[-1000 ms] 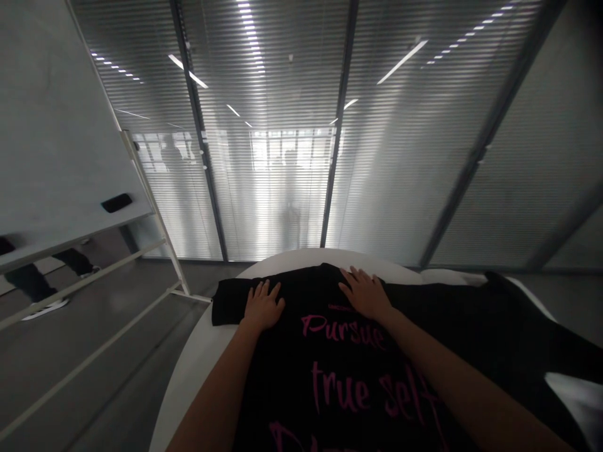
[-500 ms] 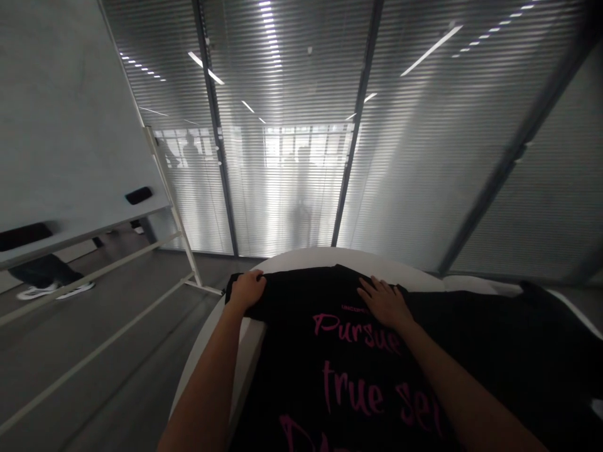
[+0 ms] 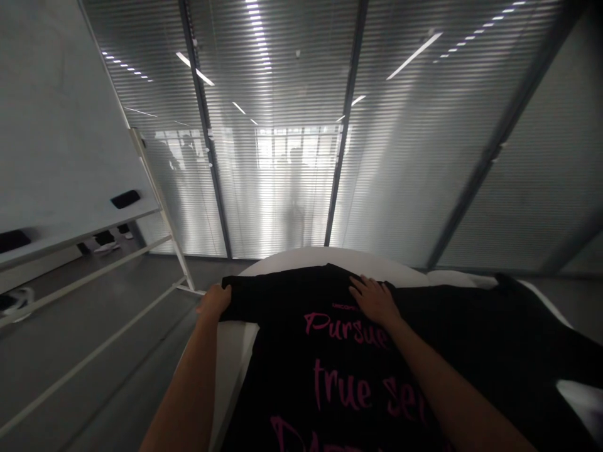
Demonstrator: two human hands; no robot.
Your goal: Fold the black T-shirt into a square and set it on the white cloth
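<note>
- Black T-shirt [image 3: 339,376] with pink lettering lies spread, print up, on the round white desk [image 3: 230,351]
- Left hand [image 3: 214,301] closed around the sleeve end at the desk's left edge; right hand [image 3: 374,300] flat, fingers spread, pressing near the collar
- Body looks smoothed; no fold made yet; the right side lies in dark, uneven folds

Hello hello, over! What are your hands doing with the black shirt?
Left hand gripping the sleeve end of the black T-shirt. Right hand flat near the collar. Shirt spread on white table. Nothing in the way.
</note>
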